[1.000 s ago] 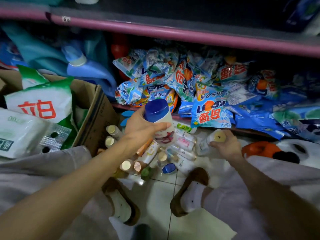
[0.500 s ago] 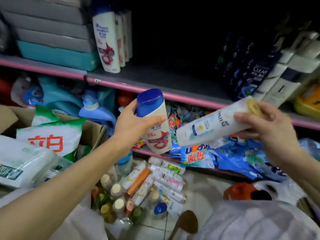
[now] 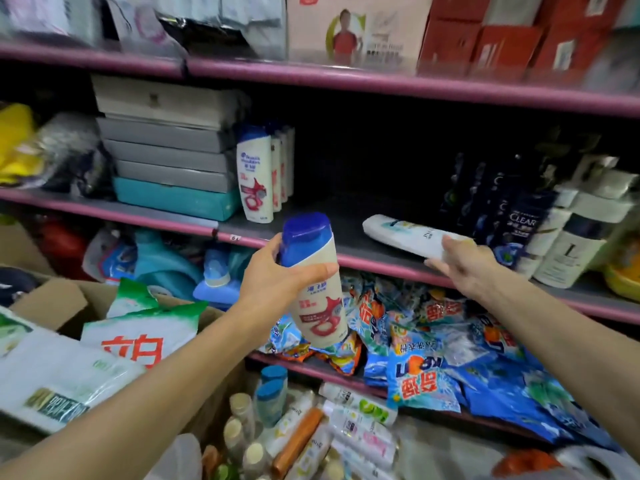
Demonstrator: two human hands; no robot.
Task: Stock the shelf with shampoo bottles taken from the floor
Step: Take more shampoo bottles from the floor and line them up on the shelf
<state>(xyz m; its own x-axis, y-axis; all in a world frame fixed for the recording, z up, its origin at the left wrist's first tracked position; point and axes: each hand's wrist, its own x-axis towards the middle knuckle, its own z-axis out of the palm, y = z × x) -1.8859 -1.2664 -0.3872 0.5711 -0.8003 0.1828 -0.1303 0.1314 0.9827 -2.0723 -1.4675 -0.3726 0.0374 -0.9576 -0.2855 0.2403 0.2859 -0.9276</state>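
Shelf space between the row of Head & Shoulders bottles [image 3: 255,174] and the dark Clear bottles [image 3: 519,216] is what the coming move turns on: a dark gap on the middle shelf [image 3: 381,263], straight ahead of and above the left hand [image 3: 273,275]. That hand grips a cream Head & Shoulders bottle with a blue cap [image 3: 313,282], fingers and thumb wrapped round its upper body just under the cap; the bottle stands nearly upright, cap up and base tilted slightly to the right, held in front of the shelf's pink front edge and not yet over the board. The matching row stands up and to the left of it, near the shelf's front edge beside a stack of flat boxes [image 3: 166,147]. The right hand [image 3: 464,259] is at the front edge further right, fingers stretched forward and nearly straight, touching the near end of a white Pantene bottle [image 3: 405,233] that lies on its side on the shelf, long axis running left and back from the fingertips. Whether those fingers pinch or merely rest on it I cannot tell. More shampoo bottles [image 3: 311,431] lie heaped on the floor below.
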